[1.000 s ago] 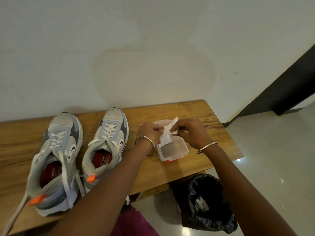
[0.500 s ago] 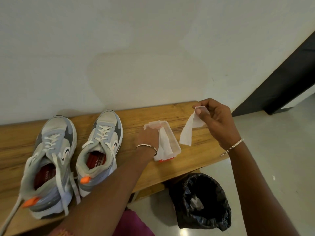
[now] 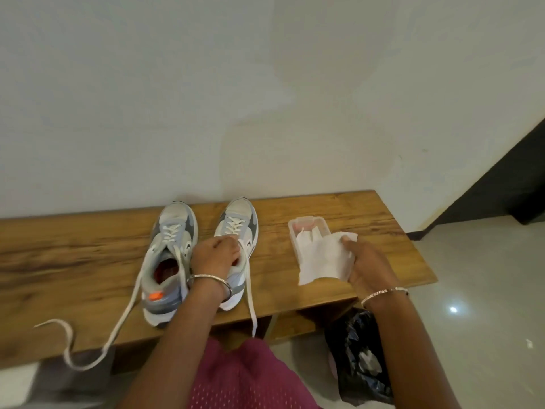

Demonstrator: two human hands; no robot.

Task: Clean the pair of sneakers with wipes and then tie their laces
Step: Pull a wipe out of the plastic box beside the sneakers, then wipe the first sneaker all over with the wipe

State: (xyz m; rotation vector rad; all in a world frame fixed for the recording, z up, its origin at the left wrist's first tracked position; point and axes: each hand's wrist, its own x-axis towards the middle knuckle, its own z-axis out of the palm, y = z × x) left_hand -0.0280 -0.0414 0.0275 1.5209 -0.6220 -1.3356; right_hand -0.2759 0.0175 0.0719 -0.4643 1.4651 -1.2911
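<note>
Head view: left fingers (image 3: 225,246) grip sneaker (image 3: 240,215), right fingers (image 3: 348,242) pinch wipe (image 3: 321,261); insole print (image 3: 165,270) blurred.

A wooden bench (image 3: 339,208) stood against a white wall (image 3: 265,84). A black bin bag (image 3: 359,358) sat on the grey floor (image 3: 472,276) at five o'clock, a dark panel (image 3: 525,178) at three, pink mesh fabric (image 3: 250,379) at six.

grey-and-white sneakers (image 3: 174,252) with white laces (image 3: 118,323), red insoles and an orange heel tab (image 3: 155,296); white wipe (image 3: 321,258); brown wood-grain bench (image 3: 73,255); black bag (image 3: 359,358).
</note>
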